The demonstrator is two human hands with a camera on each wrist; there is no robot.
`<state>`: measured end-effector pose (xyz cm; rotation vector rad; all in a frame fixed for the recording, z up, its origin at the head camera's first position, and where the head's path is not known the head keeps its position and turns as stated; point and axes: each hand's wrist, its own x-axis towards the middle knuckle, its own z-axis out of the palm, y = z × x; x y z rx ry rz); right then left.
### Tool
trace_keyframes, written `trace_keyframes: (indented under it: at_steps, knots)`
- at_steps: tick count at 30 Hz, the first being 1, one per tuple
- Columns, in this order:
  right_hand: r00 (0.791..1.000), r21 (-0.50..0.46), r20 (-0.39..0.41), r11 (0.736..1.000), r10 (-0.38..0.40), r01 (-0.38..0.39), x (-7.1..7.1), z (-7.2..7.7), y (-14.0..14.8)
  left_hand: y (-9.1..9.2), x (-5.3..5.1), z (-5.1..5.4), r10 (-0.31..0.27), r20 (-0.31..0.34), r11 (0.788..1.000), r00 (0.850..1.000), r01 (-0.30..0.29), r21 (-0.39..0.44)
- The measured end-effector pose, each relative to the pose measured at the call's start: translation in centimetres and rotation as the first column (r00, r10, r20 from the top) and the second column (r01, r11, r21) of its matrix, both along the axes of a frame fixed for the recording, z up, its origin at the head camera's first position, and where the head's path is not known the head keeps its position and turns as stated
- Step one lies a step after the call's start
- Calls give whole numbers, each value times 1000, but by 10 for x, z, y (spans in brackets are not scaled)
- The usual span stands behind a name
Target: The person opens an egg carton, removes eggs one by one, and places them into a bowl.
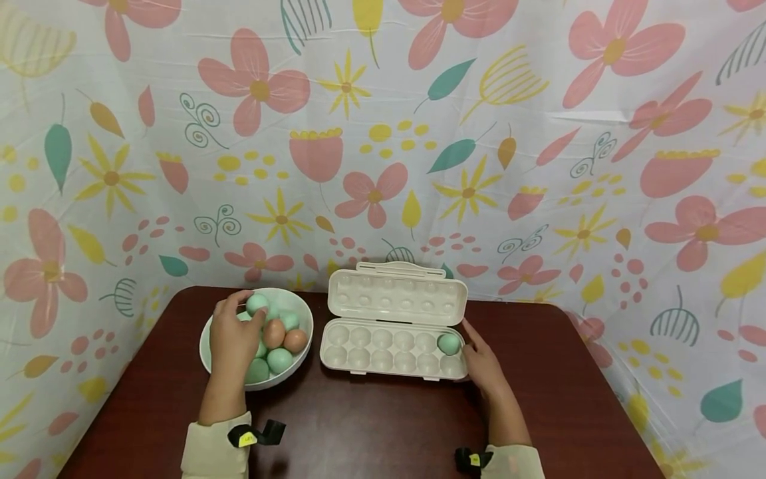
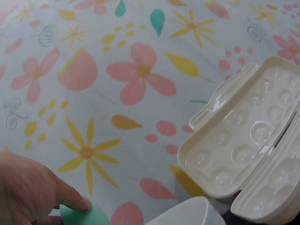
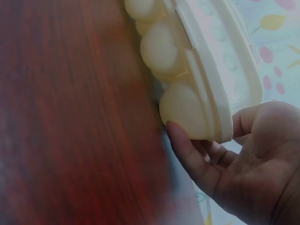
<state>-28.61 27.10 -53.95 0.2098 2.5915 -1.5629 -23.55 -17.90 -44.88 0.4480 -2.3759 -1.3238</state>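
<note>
My left hand (image 1: 235,340) reaches into the left side of a white bowl (image 1: 302,313), where its thumb and fingers pinch a pale green egg (image 1: 257,303). Around that egg lie several more green eggs (image 1: 279,361) and two brown ones (image 1: 274,333). The left wrist view shows fingertips on the held egg (image 2: 84,214). A cream plastic egg carton (image 1: 382,360) stands with its lid raised, right of the bowl. One green egg (image 1: 449,344) sits in its back row at the right end. My right hand (image 1: 486,366) grips that end of the carton, thumb in front (image 3: 187,152).
Everything stands on a dark reddish-brown table (image 1: 371,426). Behind it and along both sides hangs a flower-printed cloth (image 1: 383,153). The raised lid (image 1: 397,297) leans back close to the cloth. A narrow gap separates bowl and carton.
</note>
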Motion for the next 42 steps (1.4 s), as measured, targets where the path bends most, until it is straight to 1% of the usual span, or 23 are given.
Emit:
trace_keyframes:
  at_steps: [4, 8, 11, 15, 18, 23, 28, 36, 42]
  knots:
    - [1000, -11, -1, 1000, -3, 3, 1, 0, 0, -6, 0, -2, -1, 20, 1000, 1000, 1, -9]
    - [1000, -3, 6, 1000, 1, -1, 1, 0, 0, -13, 0, -7, -14, 67, 1000, 998, 15, -18]
    - [1000, -2, 8, 1000, 0, 0, 0, 1, 0, -18, 0, -11, -13, 92, 999, 996, 16, -36]
    - [1000, -19, 7, 1000, -6, 6, 0, 1, -1, -21, -2, -16, -11, 106, 997, 994, 18, -71]
    - [1000, -26, 9, 1000, -8, 8, 1, 2, -1, -23, -3, -20, -20, 120, 996, 993, 31, -89]
    - [1000, -17, 15, 1000, -1, 1, 2, 3, -1, -25, -7, -27, -33, 129, 995, 991, 45, -92]
    - [1000, -7, 15, 1000, 3, -3, 1, 2, -1, -24, -10, -31, -34, 129, 994, 991, 46, -94]
    - [1000, 4, 11, 1000, 4, -4, 1, 1, 0, -22, -12, -34, -45, 140, 994, 989, 59, -95]
    - [1000, -1, 10, 1000, 14, -14, 1, 2, 0, -22, -15, -37, -56, 151, 990, 987, 74, -117]
